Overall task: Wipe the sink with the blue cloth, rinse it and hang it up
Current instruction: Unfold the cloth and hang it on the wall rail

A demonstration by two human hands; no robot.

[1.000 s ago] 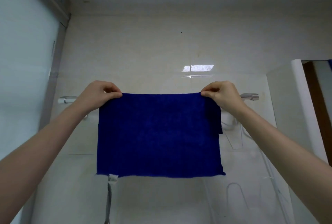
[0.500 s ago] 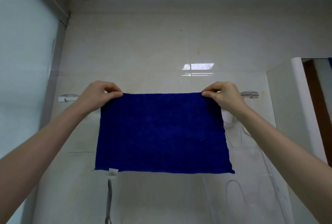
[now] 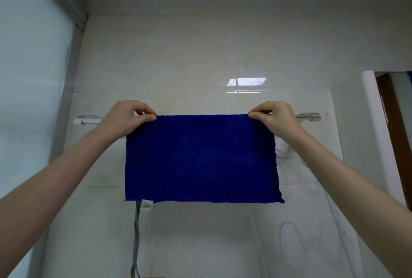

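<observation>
1. The left hand (image 3: 131,117) and the right hand (image 3: 274,117) are raised at arm's length. The fingers (image 3: 147,118) of each pinch a top corner of the blue cloth (image 3: 200,159).
2. The cloth hangs flat and spread between the hands, with a small white label (image 3: 147,203) at its lower left edge.
3. Its top edge sits level with the towel rail (image 3: 308,117), whose two ends show just beyond the hands. Whether the cloth is already folded over the rail cannot be told.
4. Judged from this, wiping and rinsing are likely done and the hanging step is under way. What is left is settling the cloth on the rail and letting go.
5. No sink or other container is in view, only the tiled wall (image 3: 200,59) behind the rail.
</observation>
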